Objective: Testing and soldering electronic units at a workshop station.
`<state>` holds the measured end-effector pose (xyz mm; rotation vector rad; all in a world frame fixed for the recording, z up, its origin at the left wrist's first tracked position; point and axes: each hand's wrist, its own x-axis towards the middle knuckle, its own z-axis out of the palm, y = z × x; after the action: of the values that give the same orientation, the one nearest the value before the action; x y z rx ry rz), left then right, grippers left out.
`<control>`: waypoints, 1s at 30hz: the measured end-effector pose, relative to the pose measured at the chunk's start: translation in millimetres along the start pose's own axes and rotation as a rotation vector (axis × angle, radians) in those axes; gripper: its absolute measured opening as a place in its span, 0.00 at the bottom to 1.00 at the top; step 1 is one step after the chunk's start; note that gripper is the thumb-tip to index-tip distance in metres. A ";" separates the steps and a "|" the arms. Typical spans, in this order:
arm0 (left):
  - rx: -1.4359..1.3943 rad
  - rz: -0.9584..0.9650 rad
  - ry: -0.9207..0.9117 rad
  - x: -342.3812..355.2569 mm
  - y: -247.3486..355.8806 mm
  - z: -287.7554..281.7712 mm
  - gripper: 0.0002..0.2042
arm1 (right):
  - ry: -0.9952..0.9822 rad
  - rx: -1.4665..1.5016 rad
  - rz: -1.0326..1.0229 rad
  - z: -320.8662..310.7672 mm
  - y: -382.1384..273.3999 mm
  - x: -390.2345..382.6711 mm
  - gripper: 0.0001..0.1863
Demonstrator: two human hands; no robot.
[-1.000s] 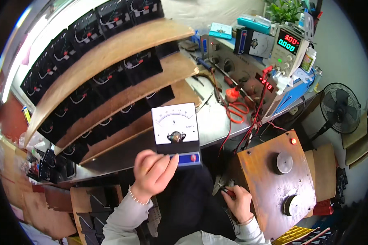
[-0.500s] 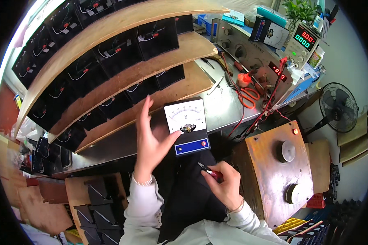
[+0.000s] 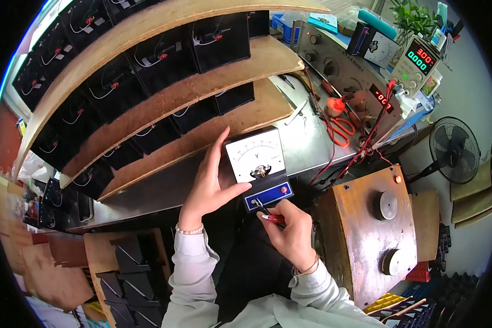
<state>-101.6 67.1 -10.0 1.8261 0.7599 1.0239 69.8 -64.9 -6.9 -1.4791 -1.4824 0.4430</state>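
Left hand (image 3: 202, 190) spread along left edge of meter (image 3: 254, 153) — right hand (image 3: 291, 234) pinching red-handled tool (image 3: 273, 219) at lower edge.

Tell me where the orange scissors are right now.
In the head view, the orange scissors lie right of centre on the metal table, just below the orange bottle.
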 end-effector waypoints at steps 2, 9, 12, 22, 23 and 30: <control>0.019 0.020 0.007 0.7 -3.9 1.6 0.51 | -0.011 0.040 0.017 0.7 5.4 0.3 0.13; 0.164 0.098 0.030 1.0 -8.9 -0.1 0.55 | -0.025 -0.093 -0.022 5.8 -4.7 -2.1 0.13; 0.075 0.072 0.025 -0.7 -7.9 2.1 0.57 | -0.034 0.225 0.125 1.7 7.1 -11.2 0.17; -0.217 -0.001 0.034 -2.7 -0.1 9.8 0.56 | 0.183 0.075 -0.063 -35.0 23.9 -2.7 0.11; -0.222 -0.002 0.020 -1.3 1.4 10.9 0.56 | 0.194 0.069 -0.054 -36.8 25.8 0.9 0.11; -0.210 -0.022 0.001 4.1 0.7 10.5 0.56 | 0.132 -0.018 -0.092 -31.9 36.7 9.6 0.13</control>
<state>-90.4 66.0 -10.9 1.6345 0.6458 1.0493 117.9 -60.3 -17.8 -1.4200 -1.4457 0.2724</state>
